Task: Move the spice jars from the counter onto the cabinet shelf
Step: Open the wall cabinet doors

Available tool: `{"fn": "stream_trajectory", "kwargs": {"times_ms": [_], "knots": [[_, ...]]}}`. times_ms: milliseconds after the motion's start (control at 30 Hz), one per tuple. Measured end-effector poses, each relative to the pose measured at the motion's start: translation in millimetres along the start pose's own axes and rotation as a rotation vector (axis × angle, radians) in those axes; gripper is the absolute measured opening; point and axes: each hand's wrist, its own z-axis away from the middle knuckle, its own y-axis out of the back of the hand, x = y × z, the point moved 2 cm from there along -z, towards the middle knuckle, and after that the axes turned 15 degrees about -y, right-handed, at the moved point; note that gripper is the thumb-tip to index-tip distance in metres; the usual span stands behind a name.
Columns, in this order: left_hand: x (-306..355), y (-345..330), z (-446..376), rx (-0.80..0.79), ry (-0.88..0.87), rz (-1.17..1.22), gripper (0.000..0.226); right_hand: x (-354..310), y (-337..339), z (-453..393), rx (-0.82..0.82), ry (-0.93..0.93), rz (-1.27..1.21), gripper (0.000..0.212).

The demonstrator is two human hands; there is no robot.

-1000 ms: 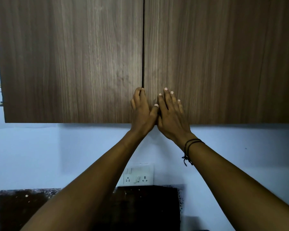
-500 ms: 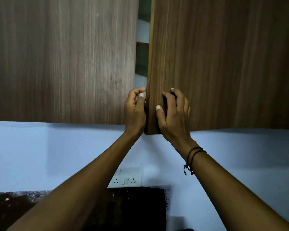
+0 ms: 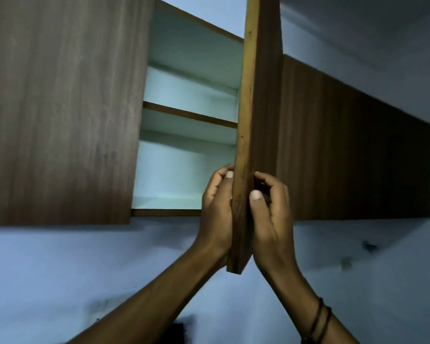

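Observation:
The right cabinet door point(image 3: 253, 115) stands swung out toward me, edge-on. My left hand point(image 3: 216, 209) grips its inner side and my right hand point(image 3: 268, 212) grips its outer face, both near the lower corner. Behind it the cabinet is open, pale inside, with a middle shelf point(image 3: 189, 115) and a bottom shelf point(image 3: 164, 202), both bare where visible. No spice jars are in view.
The left cabinet door point(image 3: 60, 108) is closed. More dark wood cabinet fronts point(image 3: 353, 150) run along the wall to the right. A white wall point(image 3: 85, 269) lies below the cabinets. A dark patch point(image 3: 176, 331) shows at the bottom edge.
The right door went from closed to a small gap to wide open, pulled out by both hands. The view tilted up, so the counter and wall socket dropped out of sight.

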Motion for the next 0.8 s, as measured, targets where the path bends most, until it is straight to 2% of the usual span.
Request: {"fn": "stream_trajectory", "kwargs": {"times_ms": [267, 467, 600, 800], "knots": [[-23, -97, 19, -0.122, 0.040, 0.095, 0.060, -12, 87, -5, 0.065, -0.045, 0.028, 0.029], [-50, -162, 30, -0.159, -0.117, -0.157, 0.061, -9, 156, -11, 0.122, -0.134, 0.111, 0.039], [-77, -199, 39, -0.218, -0.245, -0.355, 0.059, -5, 195, -17, 0.246, -0.225, 0.095, 0.049], [-130, -247, 43, -0.282, -0.358, -0.563, 0.063, 16, 252, -37, 0.372, -0.325, 0.148, 0.047]]}}
